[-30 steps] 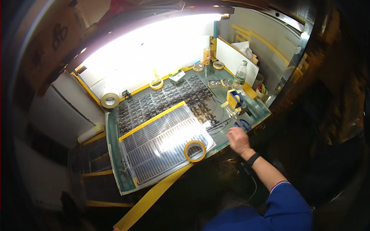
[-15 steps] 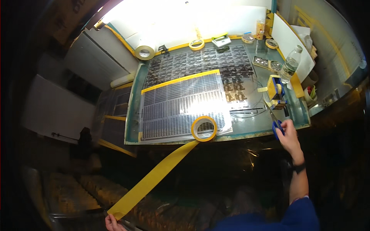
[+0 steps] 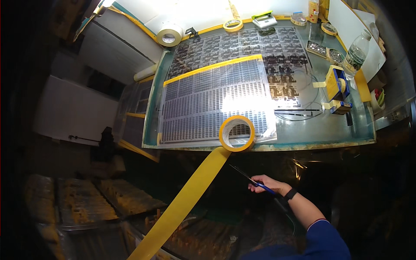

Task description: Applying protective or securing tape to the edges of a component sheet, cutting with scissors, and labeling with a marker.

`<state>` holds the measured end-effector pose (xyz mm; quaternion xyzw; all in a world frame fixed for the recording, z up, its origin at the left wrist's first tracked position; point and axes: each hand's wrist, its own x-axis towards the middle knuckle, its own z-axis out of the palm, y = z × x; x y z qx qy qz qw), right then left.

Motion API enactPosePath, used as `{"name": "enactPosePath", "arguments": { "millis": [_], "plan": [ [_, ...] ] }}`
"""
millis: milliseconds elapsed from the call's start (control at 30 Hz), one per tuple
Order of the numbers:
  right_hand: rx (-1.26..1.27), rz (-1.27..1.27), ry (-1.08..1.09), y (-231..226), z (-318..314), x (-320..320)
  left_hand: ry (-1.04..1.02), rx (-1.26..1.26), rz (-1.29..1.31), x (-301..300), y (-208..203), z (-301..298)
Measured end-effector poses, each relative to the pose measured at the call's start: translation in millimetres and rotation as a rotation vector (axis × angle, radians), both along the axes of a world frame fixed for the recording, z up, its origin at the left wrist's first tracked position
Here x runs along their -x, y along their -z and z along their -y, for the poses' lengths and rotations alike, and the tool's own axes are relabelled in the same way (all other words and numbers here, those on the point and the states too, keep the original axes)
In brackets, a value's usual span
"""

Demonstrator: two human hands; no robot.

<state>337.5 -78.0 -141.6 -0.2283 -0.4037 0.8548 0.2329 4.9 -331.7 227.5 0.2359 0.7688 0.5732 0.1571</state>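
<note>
Blue-handled metal scissors (image 3: 263,187) swung left, clasped in my right hand (image 3: 271,183); broad yellow tape strip (image 3: 183,202) lies left, slanting near-left to far-right. Left hand unseen, can't tell.

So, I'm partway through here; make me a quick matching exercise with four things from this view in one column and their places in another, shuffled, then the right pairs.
Things
1. Scissors
2. Yellow tape roll
3. Clear bottle
4. Wide pale roll

Places
A. Near the back left corner of the table
B. At the table's front edge, a yellow strip running down from it
C. By the white board on the right
D. In the right hand

Pairs: 1-D, 2-B, 3-C, 4-A
</note>
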Motion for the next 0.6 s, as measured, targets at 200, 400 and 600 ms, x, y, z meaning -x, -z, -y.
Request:
{"name": "enactPosePath", "arguments": {
  "millis": [200,400,600],
  "plan": [
    [-0.036,-0.083,0.050,0.1,-28.0,22.1,-0.030,0.043,0.035,5.7,12.4,14.6],
    [-0.096,0.028,0.145,-7.4,-40.0,27.1,-0.056,0.047,0.067,5.1,18.6,14.1],
    [-0.173,0.101,0.202,-8.7,-44.4,26.1,-0.066,0.042,0.086,6.8,23.4,14.4]
  ]
}}
